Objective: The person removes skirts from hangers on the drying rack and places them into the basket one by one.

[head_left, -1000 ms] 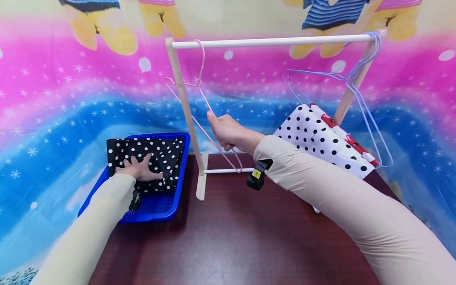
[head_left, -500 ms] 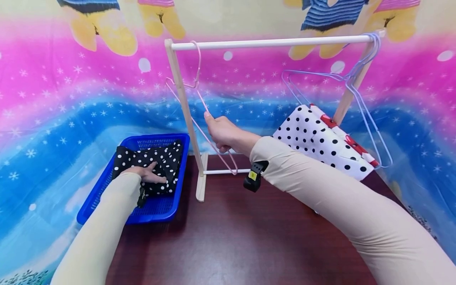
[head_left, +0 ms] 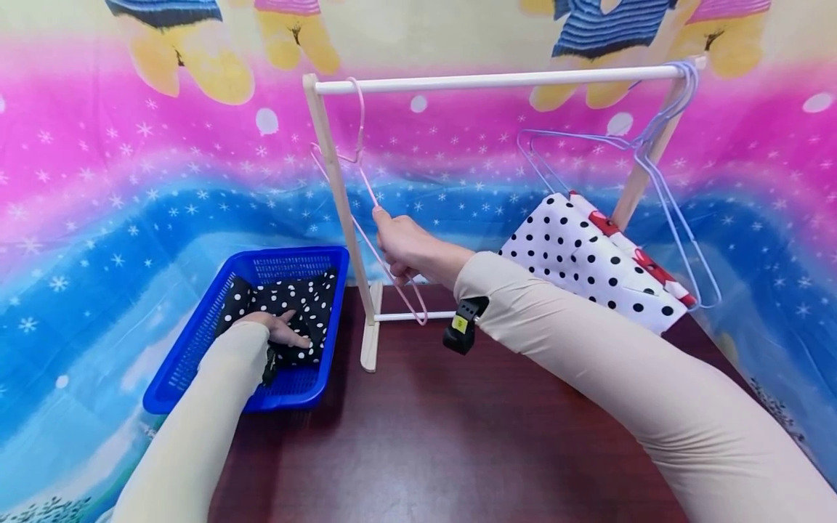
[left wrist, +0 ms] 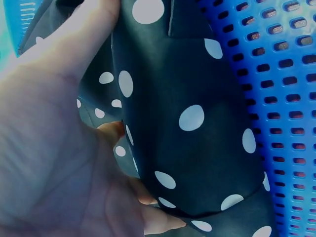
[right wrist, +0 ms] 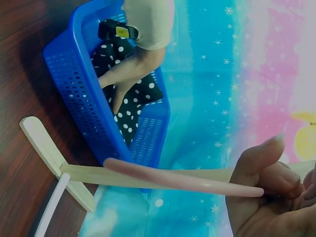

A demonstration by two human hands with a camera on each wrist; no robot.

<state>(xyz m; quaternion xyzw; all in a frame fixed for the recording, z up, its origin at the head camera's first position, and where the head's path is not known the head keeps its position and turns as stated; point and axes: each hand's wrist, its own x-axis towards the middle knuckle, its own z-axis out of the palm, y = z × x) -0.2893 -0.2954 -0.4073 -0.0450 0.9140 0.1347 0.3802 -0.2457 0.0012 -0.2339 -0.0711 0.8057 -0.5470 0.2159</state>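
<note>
In the head view my left hand lies on a black cloth with white dots, inside a blue plastic basket. Thumb and forefinger stand apart over it. The left wrist view shows other fingertips against a fold of the cloth, partly hidden behind it. My right hand grips one side of a pink clothes hanger, whose hook hangs over the left end of the rack's white bar. In the right wrist view the hanger runs from between the curled fingers.
At the rack's right end hang blue-purple hangers, bearing a white cloth with black dots and a red-and-white cloth. The rack's left wooden post stands between basket and right hand. A printed curtain surrounds the dark wooden table.
The left hand moved slightly right and down, and the black dotted cloth sank and bunched inside the basket. The right hand shifted the pink hanger slightly left.
</note>
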